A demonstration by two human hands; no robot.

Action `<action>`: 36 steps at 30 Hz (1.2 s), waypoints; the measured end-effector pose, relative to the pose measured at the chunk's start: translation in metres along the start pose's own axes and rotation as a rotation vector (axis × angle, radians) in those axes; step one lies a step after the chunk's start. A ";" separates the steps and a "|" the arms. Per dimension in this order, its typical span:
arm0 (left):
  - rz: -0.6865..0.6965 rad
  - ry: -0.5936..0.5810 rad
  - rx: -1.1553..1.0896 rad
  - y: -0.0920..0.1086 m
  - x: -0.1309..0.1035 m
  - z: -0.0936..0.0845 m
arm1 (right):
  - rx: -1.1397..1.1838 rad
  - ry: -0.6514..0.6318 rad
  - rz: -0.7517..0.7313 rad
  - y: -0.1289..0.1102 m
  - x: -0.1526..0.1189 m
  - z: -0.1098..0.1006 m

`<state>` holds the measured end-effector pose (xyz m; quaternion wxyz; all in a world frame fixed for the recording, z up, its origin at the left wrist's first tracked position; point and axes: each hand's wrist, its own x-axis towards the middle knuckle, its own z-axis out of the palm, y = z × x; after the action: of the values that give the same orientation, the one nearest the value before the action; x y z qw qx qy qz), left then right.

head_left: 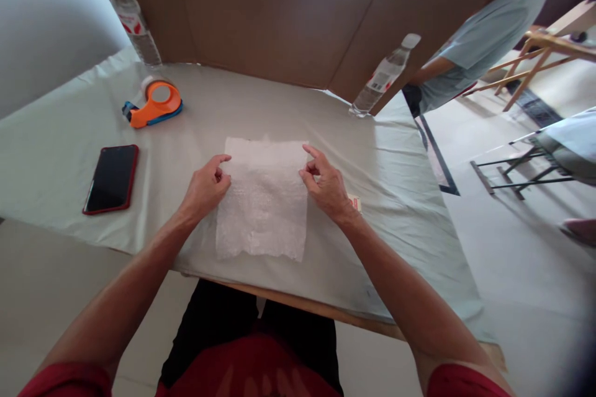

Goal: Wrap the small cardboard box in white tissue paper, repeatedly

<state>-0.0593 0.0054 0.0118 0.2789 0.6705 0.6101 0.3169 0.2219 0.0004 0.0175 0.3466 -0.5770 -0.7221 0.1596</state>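
Note:
A whitish, translucent sheet that looks like bubble wrap [263, 205] lies flat on the cloth-covered table [195, 130] in front of me. My left hand [208, 186] is at its left edge, index finger stretched out and the other fingers curled. At the right edge is my right hand [326, 185], its index finger extended and thumb apart from it. Neither hand visibly holds anything. Partly hidden beside my right wrist is a small box with red print [354, 203].
An orange tape dispenser [156, 104] and a phone with a red edge [112, 180] lie to the left. Two water bottles [135, 25] [386, 77] stand against a brown cardboard panel [279, 12] at the back. A person's sleeve [493, 18] shows behind it at right.

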 end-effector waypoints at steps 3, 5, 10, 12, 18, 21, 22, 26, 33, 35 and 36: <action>0.009 0.036 0.039 -0.001 0.007 -0.005 | -0.046 -0.014 0.017 0.003 0.007 0.006; 0.007 0.038 0.111 -0.002 0.013 -0.006 | -0.110 -0.057 0.043 0.005 0.012 0.012; 0.155 0.063 0.313 0.000 -0.005 0.002 | -0.261 -0.059 0.045 0.002 0.009 0.001; 0.284 0.041 0.339 -0.001 -0.023 0.004 | -0.296 -0.050 0.024 0.004 -0.005 -0.019; 0.330 -0.031 0.322 -0.022 -0.052 0.006 | -0.373 -0.151 0.044 0.045 -0.058 -0.074; 0.268 -0.007 0.274 -0.031 -0.047 0.007 | -0.347 -0.184 0.073 0.064 -0.073 -0.076; 0.250 -0.002 0.254 -0.032 -0.045 0.008 | -0.321 -0.179 0.077 0.065 -0.074 -0.074; 0.179 0.011 0.159 -0.032 -0.040 0.010 | -0.177 -0.075 0.132 0.043 -0.070 -0.067; 0.150 0.027 0.120 -0.034 -0.040 0.011 | 0.048 -0.078 -0.082 -0.040 -0.036 -0.026; 0.157 0.033 0.114 -0.034 -0.040 0.012 | 0.024 -0.143 -0.164 -0.051 -0.023 -0.002; 0.162 0.038 0.112 -0.035 -0.040 0.013 | 0.004 -0.185 -0.188 -0.054 -0.017 0.010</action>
<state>-0.0740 -0.0307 -0.0259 0.2029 0.7260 0.5759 0.3164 0.1778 -0.0296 0.0392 0.2929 -0.4887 -0.8018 0.1804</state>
